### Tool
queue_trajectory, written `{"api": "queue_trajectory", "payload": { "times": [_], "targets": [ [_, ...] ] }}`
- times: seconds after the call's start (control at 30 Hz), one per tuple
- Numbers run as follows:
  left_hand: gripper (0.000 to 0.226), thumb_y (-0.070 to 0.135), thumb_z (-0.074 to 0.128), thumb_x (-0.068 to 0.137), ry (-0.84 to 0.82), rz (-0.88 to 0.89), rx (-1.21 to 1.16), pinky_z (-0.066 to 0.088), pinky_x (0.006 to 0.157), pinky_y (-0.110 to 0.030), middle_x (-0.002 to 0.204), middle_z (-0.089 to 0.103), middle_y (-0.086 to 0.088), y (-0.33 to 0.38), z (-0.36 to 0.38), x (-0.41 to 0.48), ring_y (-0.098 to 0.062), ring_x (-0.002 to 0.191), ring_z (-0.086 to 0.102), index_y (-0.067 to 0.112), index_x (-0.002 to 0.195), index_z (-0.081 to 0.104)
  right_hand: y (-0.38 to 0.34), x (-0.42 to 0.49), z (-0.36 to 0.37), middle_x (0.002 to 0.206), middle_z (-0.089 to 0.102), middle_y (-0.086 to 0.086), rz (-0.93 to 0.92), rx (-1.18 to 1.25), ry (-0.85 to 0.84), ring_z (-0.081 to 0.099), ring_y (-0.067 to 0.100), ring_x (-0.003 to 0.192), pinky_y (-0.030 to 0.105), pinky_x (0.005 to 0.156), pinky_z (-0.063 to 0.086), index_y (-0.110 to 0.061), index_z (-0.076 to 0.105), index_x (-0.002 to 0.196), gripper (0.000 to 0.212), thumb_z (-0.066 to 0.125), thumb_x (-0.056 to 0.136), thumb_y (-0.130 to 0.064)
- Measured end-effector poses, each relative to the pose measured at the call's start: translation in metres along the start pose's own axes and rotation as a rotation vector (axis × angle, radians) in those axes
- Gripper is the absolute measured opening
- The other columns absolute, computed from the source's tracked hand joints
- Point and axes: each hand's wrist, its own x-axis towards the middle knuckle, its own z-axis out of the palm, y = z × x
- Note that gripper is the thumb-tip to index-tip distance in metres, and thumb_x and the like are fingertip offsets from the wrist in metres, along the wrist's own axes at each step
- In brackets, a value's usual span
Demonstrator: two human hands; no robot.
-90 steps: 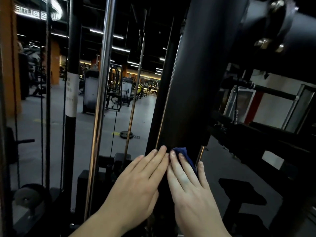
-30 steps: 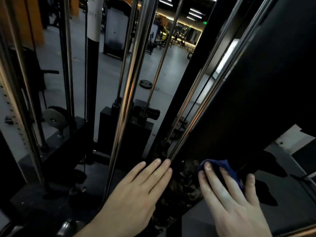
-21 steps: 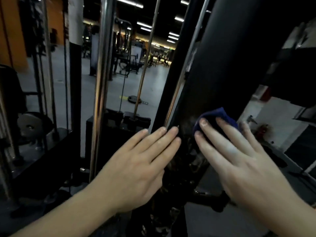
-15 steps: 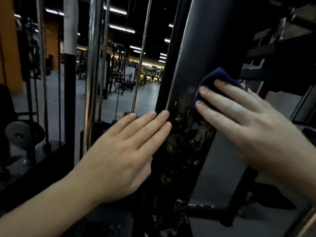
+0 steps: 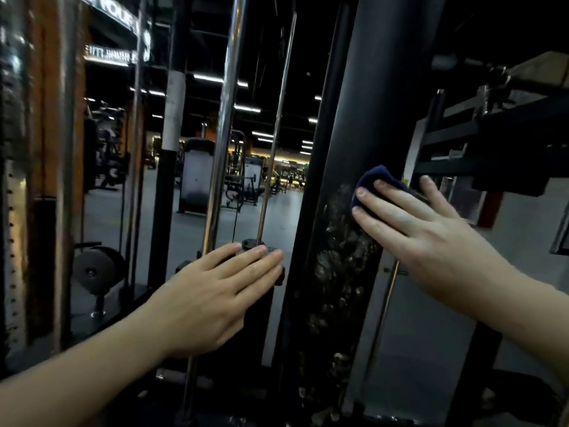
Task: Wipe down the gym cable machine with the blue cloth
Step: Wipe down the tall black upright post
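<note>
Right hand [image 5: 428, 229] presses the blue cloth [image 5: 374, 177] flat-fingered on the black post [image 5: 366, 118]; left hand [image 5: 212, 291] hovers apart, fingers straight. Cloth's barely pinned, could slip off mid-swipe.

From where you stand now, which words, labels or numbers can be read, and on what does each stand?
"YOUR", seemingly, its ends cut off: lit sign high at the upper left.
Blurred, unreadable: second lit sign below it.
Too blurred to read: white label on the black post.
Too small: white tag on the black frame at right.
No text: blue cloth, black column.
</note>
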Motion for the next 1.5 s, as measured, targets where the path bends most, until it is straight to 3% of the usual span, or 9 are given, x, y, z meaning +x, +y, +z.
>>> {"api": "queue_trajectory", "payload": {
  "times": [0.07, 0.23, 0.4, 0.57, 0.77, 0.9, 1.07, 1.4, 1.5],
  "targets": [
    [0.076, 0.043, 0.043, 0.098, -0.031, 0.062, 0.036, 0.02, 0.123, -0.05, 0.171, 0.023, -0.013, -0.009, 0.003, -0.003, -0.031, 0.156, 0.027, 0.008, 0.164, 0.027, -0.009, 0.003, -0.005, 0.163, 0.035, 0.013, 0.05, -0.001, -0.02, 0.026, 0.033, 0.153, 0.072, 0.116, 0.022, -0.009, 0.044, 0.153, 0.071, 0.057, 0.084, 0.003],
    [0.081, 0.05, 0.043, 0.099, -0.058, 0.11, 0.042, 0.013, 0.126, -0.049, 0.173, 0.018, -0.012, -0.023, 0.014, 0.009, -0.029, 0.158, 0.022, 0.01, 0.166, 0.02, -0.028, 0.006, -0.013, 0.167, 0.029, 0.009, 0.151, 0.05, -0.1, 0.018, 0.031, 0.156, 0.07, 0.12, 0.018, -0.012, 0.039, 0.156, 0.073, 0.045, 0.085, 0.001],
    [0.078, 0.051, 0.042, 0.102, -0.017, 0.171, 0.085, 0.006, 0.127, -0.05, 0.172, 0.017, -0.012, -0.032, 0.031, 0.032, -0.029, 0.158, 0.021, 0.01, 0.165, 0.022, -0.027, 0.007, -0.005, 0.169, 0.024, 0.006, 0.175, 0.072, -0.076, 0.011, 0.027, 0.158, 0.068, 0.121, 0.016, -0.015, 0.033, 0.159, 0.087, 0.064, 0.081, 0.008],
    [0.079, 0.052, 0.04, 0.102, 0.032, 0.156, 0.074, 0.016, 0.125, -0.05, 0.173, 0.015, -0.012, -0.033, 0.048, 0.029, -0.031, 0.158, 0.023, 0.011, 0.166, 0.019, -0.024, 0.004, 0.013, 0.168, 0.024, 0.005, 0.169, 0.08, -0.019, 0.016, 0.031, 0.157, 0.07, 0.12, 0.018, -0.016, 0.032, 0.159, 0.089, 0.067, 0.08, 0.009],
    [0.082, 0.051, 0.046, 0.096, 0.065, 0.134, 0.048, 0.022, 0.123, -0.047, 0.172, 0.022, -0.011, -0.033, 0.051, 0.029, -0.03, 0.155, 0.03, 0.012, 0.165, 0.025, -0.007, -0.004, 0.009, 0.169, 0.023, 0.006, -0.02, -0.012, -0.056, 0.011, 0.028, 0.158, 0.066, 0.121, 0.015, -0.015, 0.032, 0.159, 0.082, 0.05, 0.081, 0.0],
    [0.085, 0.05, 0.05, 0.093, 0.08, 0.135, 0.045, 0.024, 0.121, -0.047, 0.171, 0.023, -0.011, -0.033, 0.051, 0.028, -0.03, 0.155, 0.03, 0.011, 0.165, 0.026, -0.002, -0.008, 0.001, 0.168, 0.026, 0.008, -0.15, -0.095, -0.122, 0.018, 0.031, 0.156, 0.063, 0.121, 0.011, -0.013, 0.032, 0.159, 0.076, 0.022, 0.084, -0.004],
    [0.091, 0.053, 0.052, 0.092, 0.062, 0.122, 0.064, 0.02, 0.124, -0.049, 0.172, 0.019, -0.013, -0.033, 0.053, 0.028, -0.032, 0.157, 0.024, 0.009, 0.165, 0.021, 0.008, 0.021, -0.013, 0.166, 0.029, 0.01, -0.099, -0.147, -0.108, 0.024, 0.031, 0.155, 0.066, 0.12, 0.022, -0.009, 0.035, 0.158, 0.078, 0.051, 0.082, -0.003],
    [0.09, 0.056, 0.044, 0.09, 0.028, 0.12, 0.106, 0.021, 0.123, -0.049, 0.169, 0.027, -0.016, -0.033, 0.05, 0.028, -0.033, 0.154, 0.031, 0.006, 0.163, 0.028, 0.015, 0.066, -0.022, 0.156, 0.046, 0.013, -0.204, -0.246, -0.131, 0.039, 0.034, 0.147, 0.066, 0.118, 0.022, -0.008, 0.052, 0.147, 0.067, 0.057, 0.081, -0.011],
    [0.091, 0.056, 0.047, 0.09, 0.027, 0.12, 0.096, 0.02, 0.123, -0.049, 0.169, 0.025, -0.017, -0.031, 0.051, 0.027, -0.033, 0.155, 0.029, 0.006, 0.163, 0.026, 0.019, 0.047, -0.022, 0.162, 0.038, 0.01, -0.252, -0.222, -0.156, 0.031, 0.032, 0.151, 0.065, 0.119, 0.023, -0.011, 0.045, 0.153, 0.071, 0.054, 0.083, -0.011]
  ]
}}
